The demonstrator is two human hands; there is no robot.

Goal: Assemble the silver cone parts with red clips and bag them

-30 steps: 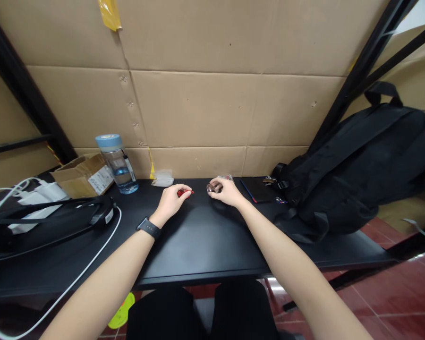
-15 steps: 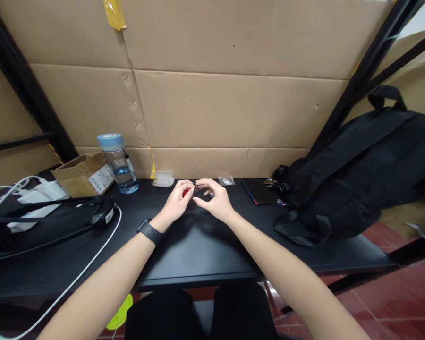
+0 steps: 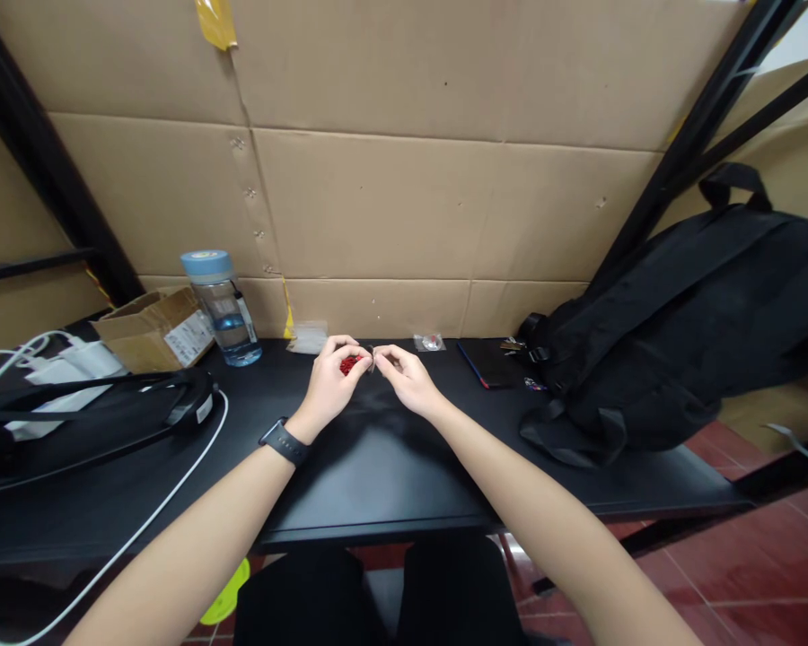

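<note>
Left hand (image 3: 333, 377): curled round a small red thing (image 3: 348, 365), holding it just above the table (image 3: 390, 467). Right hand (image 3: 409, 377): thumb and fingertips pinched on a thin dark piece (image 3: 372, 360), right where the two hands meet. Whether the piece touches the red thing is hidden by the fingers.

Step in hand, as I judge it: working the dark piece against or beside the red thing – fine fingertip work. The next move would seem to call for a steady left hand and a small, light adjustment from the right; a loose pinch could drop the piece.

Against the frame a second back: the hands were well apart then, the right over by the clear packet (image 3: 430, 343). It has since come across to meet the left, and the packet now shows fully. The left has shifted little.

Further out: white packet (image 3: 308, 337) behind the left hand; bottle (image 3: 225, 314) and box (image 3: 158, 327) beyond it to the left. Right side: a flat black thing (image 3: 495, 363), then the backpack (image 3: 700, 305).
</note>
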